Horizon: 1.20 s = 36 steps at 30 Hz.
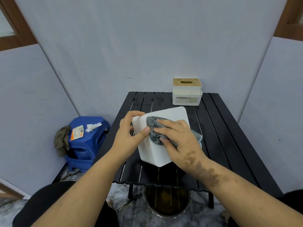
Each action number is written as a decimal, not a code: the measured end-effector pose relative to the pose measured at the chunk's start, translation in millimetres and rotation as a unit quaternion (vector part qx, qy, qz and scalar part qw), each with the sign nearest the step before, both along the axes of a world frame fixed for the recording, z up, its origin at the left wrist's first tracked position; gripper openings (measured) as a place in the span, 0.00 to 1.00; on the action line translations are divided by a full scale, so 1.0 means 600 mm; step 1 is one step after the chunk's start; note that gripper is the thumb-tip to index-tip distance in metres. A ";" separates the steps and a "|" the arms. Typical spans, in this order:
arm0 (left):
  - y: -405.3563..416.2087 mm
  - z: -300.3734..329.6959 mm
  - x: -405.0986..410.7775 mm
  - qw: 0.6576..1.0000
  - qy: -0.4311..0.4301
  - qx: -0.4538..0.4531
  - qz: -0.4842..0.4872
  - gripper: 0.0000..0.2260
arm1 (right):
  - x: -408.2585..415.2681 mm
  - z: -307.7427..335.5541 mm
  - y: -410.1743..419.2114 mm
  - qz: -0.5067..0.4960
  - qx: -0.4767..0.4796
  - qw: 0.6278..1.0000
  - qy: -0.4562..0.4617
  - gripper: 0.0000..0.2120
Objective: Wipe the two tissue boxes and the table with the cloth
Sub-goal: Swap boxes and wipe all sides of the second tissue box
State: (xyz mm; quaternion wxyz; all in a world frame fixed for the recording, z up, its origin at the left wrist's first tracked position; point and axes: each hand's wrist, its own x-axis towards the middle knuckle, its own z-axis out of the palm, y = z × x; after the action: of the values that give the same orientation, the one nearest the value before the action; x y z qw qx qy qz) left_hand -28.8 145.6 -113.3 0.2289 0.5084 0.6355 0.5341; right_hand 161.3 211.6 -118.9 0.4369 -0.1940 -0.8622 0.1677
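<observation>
We held the white tissue box (157, 145) tilted above the near half of the black slatted table (229, 136), one broad face turned up toward us and its lower corner pointing down at the slats. Our left hand (129, 133) gripped the box by its left edge, fingers curled over the far rim and thumb pressed on the upturned face. Our right hand (177, 138) lay flat on that face with its fingers closed down on the grey cloth (153, 128), which was bunched under the fingertips and trailed off past the box's right side. The cloth sat toward the upper left of the face, so the unwiped stretch, as we judged it, ran down and toward us along the box's long axis, directly under the right palm; the right hand was plainly the one to pull the stroke. The second tissue box (187, 91), white with a wooden lid, stood untouched at the far right edge of the table, well apart from both hands. We judged the table itself was not yet wiped.
</observation>
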 end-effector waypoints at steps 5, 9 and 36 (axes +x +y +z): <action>0.002 0.004 0.002 1.000 0.009 -0.001 0.005 0.22 | 0.004 0.009 0.003 -0.020 -0.037 0.999 0.015 0.15; 0.004 0.006 0.007 1.000 0.003 -0.003 0.017 0.21 | 0.004 0.005 0.009 -0.049 -0.012 0.999 0.021 0.15; -0.004 0.003 -0.005 0.998 -0.040 0.001 0.047 0.17 | 0.089 -0.054 0.077 -0.091 -0.048 0.994 -0.040 0.14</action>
State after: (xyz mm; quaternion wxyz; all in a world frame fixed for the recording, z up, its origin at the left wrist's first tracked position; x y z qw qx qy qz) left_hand -31.7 143.2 -111.2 0.2281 0.4563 0.6490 0.5645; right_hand 214.6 257.9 -151.1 0.4058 -0.2988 -0.8486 0.1611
